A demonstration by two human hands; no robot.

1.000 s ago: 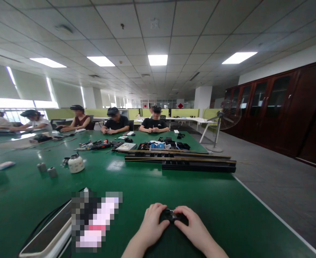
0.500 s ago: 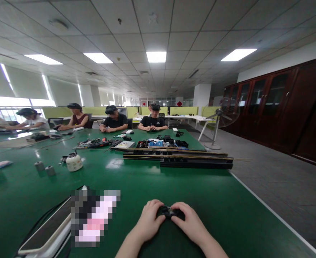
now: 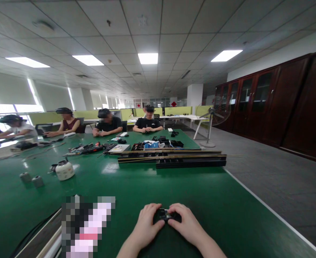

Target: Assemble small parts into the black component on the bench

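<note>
Between my two hands is a small black object (image 3: 164,214) with a few lighter, shiny bits; its exact kind is too small to make out. My left hand (image 3: 147,223) grips its left side, thumb in front and fingers behind. From the right, my right hand (image 3: 184,222) holds it the same way, its fingertips near the top middle. Both hands rest low over the green table (image 3: 136,186), and the fingers hide parts of the object.
Long black rails (image 3: 191,161) with thin rods lie ahead. To the left are a white jar (image 3: 65,170), two grey cylinders (image 3: 38,181), a blurred-out pink item (image 3: 93,224) and a white-edged device (image 3: 43,238). Tools (image 3: 86,148) lie further back. Several people sit across; a fan (image 3: 210,118) stands right.
The view has turned slightly to the right, so the surroundings sit further left. My right fingers have shifted a little inward over the black object; both hands still hold it.
</note>
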